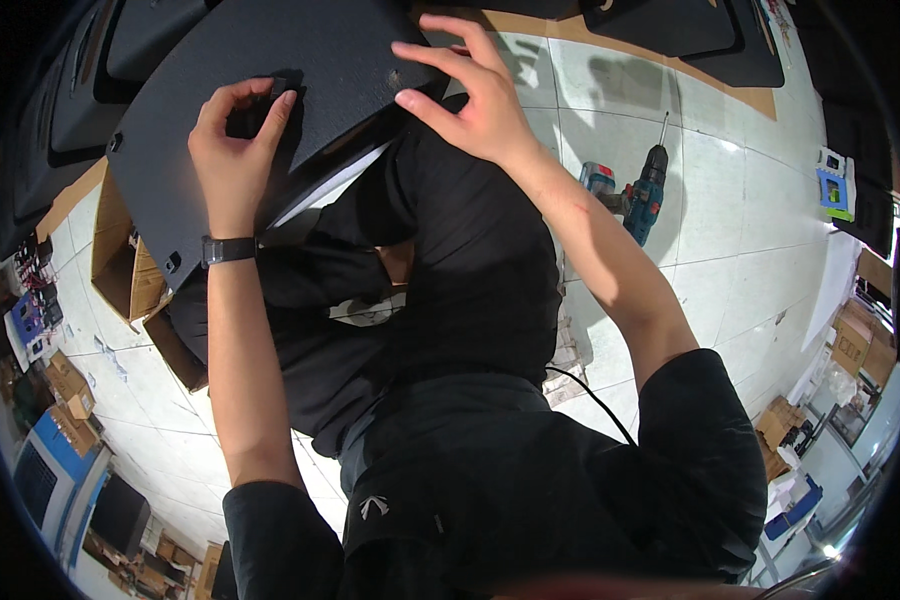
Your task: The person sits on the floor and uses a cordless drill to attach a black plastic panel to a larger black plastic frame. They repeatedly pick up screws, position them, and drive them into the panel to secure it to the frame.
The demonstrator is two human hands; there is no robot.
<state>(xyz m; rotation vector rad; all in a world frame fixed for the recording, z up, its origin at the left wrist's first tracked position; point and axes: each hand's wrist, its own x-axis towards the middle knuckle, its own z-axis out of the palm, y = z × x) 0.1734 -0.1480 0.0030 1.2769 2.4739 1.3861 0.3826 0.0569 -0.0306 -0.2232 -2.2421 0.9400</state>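
Note:
A large black cabinet with a textured surface (340,60) leans across my lap at the upper left. My left hand (232,150), with a dark wristband, is over its face. The thumb and fingers curl toward each other around a small black piece (282,86), whose kind I cannot make out. My right hand (480,100) is at the cabinet's right edge with fingers spread and nothing in them. Its fingertips are close to a small mark or hole (395,79) in the surface.
A teal and black cordless drill (646,198) with a long bit lies on the white tiled floor (725,220) to my right. More black cabinets (160,40) stand at the far left, others at the top right on cardboard. An open cardboard box (120,250) is at left.

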